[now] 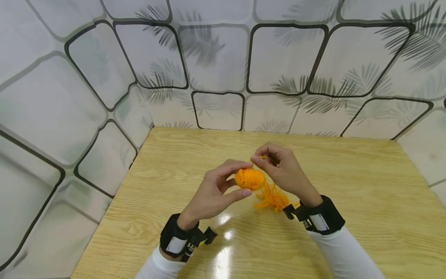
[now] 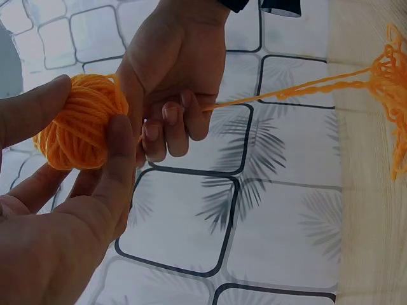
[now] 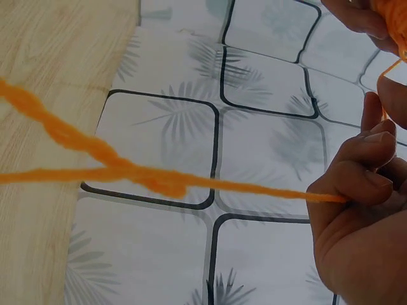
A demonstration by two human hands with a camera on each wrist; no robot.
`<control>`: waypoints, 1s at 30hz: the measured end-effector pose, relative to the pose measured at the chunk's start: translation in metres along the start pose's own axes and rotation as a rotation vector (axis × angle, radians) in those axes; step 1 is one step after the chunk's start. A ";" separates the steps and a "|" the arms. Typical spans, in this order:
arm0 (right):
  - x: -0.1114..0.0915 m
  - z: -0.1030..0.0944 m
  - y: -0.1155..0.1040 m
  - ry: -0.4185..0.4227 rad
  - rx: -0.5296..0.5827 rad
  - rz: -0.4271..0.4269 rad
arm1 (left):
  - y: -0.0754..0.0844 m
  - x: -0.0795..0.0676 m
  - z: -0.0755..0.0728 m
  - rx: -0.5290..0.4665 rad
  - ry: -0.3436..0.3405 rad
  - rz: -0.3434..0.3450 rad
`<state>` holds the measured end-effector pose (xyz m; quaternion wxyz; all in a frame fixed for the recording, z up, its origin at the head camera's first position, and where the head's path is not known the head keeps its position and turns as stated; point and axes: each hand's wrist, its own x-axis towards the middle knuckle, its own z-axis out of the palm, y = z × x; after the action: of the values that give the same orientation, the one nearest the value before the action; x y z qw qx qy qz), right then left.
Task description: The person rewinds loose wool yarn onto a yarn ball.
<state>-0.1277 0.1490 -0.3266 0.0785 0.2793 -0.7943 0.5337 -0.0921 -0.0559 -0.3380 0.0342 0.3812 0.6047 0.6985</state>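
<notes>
An orange ball of yarn is gripped between the thumb and fingers of my left hand, raised over the table. Close beside it, my right hand pinches a strand of the same yarn, its other fingers curled. In the left wrist view the strand runs taut from the right hand's curled fingers to a loose tangle of yarn. The right wrist view shows a thicker twisted length crossing that strand. Seen from the head, the tangle lies below the right hand.
Both hands are above a light wood-grain table. Behind it and at the left stand walls covered with a pattern of dark outlines and palm leaves. Black bands with small cameras sit on both wrists, over white sleeves.
</notes>
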 end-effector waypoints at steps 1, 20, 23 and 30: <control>-0.001 0.001 0.005 -0.006 0.011 0.014 | 0.000 0.000 0.000 -0.003 0.005 0.002; -0.023 0.025 0.027 -0.074 0.184 0.144 | 0.023 0.013 0.004 0.173 0.151 0.013; -0.027 0.028 0.028 -0.075 0.172 0.151 | 0.020 0.014 0.003 0.165 0.179 0.002; -0.034 0.037 0.023 -0.056 0.063 0.131 | -0.007 0.016 -0.004 0.125 0.229 -0.025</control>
<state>-0.1054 0.1346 -0.3742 0.0124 0.2441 -0.7955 0.5545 -0.1080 -0.0490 -0.3363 -0.0502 0.2927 0.6517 0.6979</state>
